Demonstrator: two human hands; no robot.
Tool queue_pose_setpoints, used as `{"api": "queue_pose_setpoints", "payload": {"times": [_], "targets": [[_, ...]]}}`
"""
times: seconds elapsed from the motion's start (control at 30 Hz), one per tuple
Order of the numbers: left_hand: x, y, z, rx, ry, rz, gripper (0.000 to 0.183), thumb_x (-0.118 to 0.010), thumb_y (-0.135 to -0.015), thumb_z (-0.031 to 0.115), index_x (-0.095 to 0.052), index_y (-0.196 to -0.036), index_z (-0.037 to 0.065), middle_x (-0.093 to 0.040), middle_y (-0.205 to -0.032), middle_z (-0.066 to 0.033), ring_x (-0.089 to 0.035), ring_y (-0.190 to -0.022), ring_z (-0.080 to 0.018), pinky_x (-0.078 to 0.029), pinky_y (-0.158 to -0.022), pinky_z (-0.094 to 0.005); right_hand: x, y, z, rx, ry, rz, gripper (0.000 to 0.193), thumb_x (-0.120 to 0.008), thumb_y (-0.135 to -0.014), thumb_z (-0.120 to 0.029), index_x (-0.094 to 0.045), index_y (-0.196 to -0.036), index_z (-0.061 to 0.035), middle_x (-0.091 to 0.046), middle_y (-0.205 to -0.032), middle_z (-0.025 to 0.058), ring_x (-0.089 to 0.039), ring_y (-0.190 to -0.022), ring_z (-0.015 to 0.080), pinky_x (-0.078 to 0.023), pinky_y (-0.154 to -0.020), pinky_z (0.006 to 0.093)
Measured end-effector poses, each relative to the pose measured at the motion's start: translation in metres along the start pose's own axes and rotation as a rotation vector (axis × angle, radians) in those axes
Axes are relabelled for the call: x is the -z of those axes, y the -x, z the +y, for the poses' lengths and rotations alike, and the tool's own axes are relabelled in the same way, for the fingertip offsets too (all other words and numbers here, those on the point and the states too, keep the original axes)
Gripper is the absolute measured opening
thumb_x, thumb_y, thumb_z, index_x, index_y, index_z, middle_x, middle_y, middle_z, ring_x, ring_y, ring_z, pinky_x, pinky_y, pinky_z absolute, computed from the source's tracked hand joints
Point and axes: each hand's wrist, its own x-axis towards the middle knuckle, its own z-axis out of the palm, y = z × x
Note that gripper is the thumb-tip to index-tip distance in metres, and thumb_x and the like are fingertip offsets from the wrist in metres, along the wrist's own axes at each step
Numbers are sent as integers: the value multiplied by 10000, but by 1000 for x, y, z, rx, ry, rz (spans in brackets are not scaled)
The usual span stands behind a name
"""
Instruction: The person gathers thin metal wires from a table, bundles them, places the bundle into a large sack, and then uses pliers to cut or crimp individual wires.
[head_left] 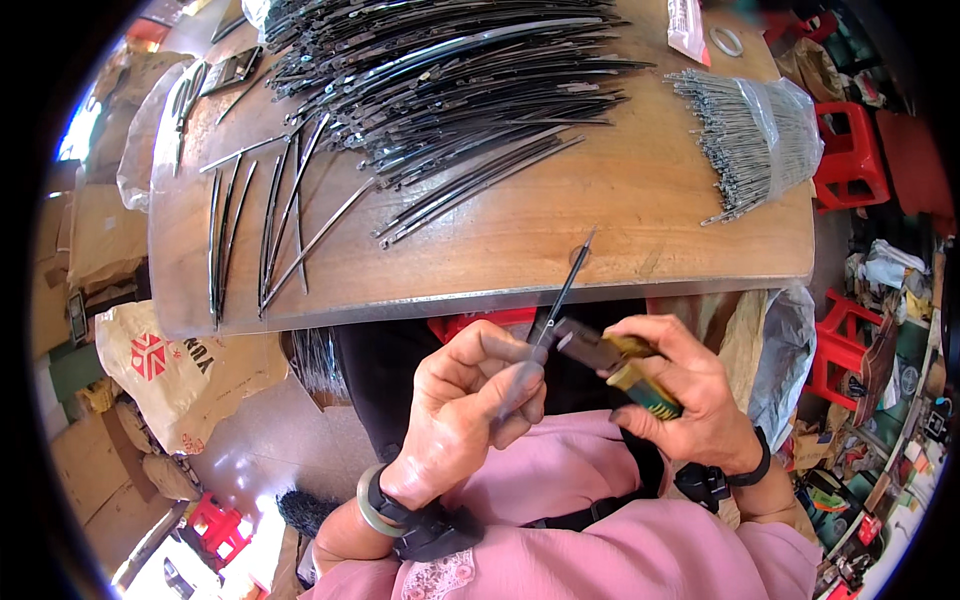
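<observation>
Just in front of the table's near edge, my left hand (475, 390) pinches the lower end of a thin black strip (568, 283). The strip slants up and to the right, and its pointed tip reaches over the tabletop. A small bright loop or hole shows near the pinched end. My right hand (690, 395) is wrapped around pliers (645, 388) with yellow and dark green handles. Their dark jaws point at the fingertips of my left hand, close to the strip's lower end. I cannot tell whether the jaws touch it.
A large heap of black strips (450, 80) covers the back of the wooden table (640, 240). Several loose strips (270, 230) lie at the left. A bundle of thin grey rods (735, 140) in clear plastic lies at the right, with a white ring (726, 41) behind it. Red stools (850, 155) stand beyond.
</observation>
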Motion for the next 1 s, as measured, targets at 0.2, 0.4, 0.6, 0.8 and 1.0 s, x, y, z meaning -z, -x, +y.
{"api": "queue_pose_setpoints", "payload": {"times": [0.2, 0.4, 0.6, 0.8, 1.0], "targets": [[-1, 3, 4, -132, -106, 41, 109, -653, -943, 18, -552, -983, 12, -614, -689, -100, -435, -497, -64, -309, -433, -211, -3, 0, 1, -84, -119, -38, 396, -816, -775, -224, -686, -1047, 33, -601, -1190, 176, -627, -1000, 307, -501, -885, 358], [6, 0, 0, -202, -208, 35, 80, -616, -965, -9, -590, -1035, 16, -651, -783, -22, -535, -624, -24, -398, -511, -178, -7, -15, -5, 23, 71, -146, 386, -807, -694, -102, -660, -1029, 21, -581, -1138, 180, -617, -967, 341, -528, -811, 386], [28, 4, -10, -210, -202, 73, 51, -650, -956, 26, -600, -949, 31, -616, -707, 11, -508, -597, -12, -387, -515, -179, -21, -23, -6, 131, 212, -253, 320, -757, -679, -88, -602, -920, 56, -553, -941, 178, -607, -795, 338, -544, -658, 387], [47, 21, 41, -202, -119, 219, 52, -635, -962, 60, -587, -963, 38, -651, -747, -54, -529, -542, -55, -362, -422, -189, -40, -68, -16, 246, 35, -201, 338, -785, -761, -162, -630, -959, 64, -616, -1031, 198, -653, -853, 340, -546, -704, 393], [146, 17, 127, -517, -296, 642, 135, -599, -987, 186, -583, -1043, 65, -644, -858, -66, -519, -553, -95, -343, -425, -219, -32, -46, -5, -166, -256, -14, 356, -744, -880, -235, -634, -1034, 67, -649, -1015, 159, -700, -802, 270, -537, -708, 346]]}}
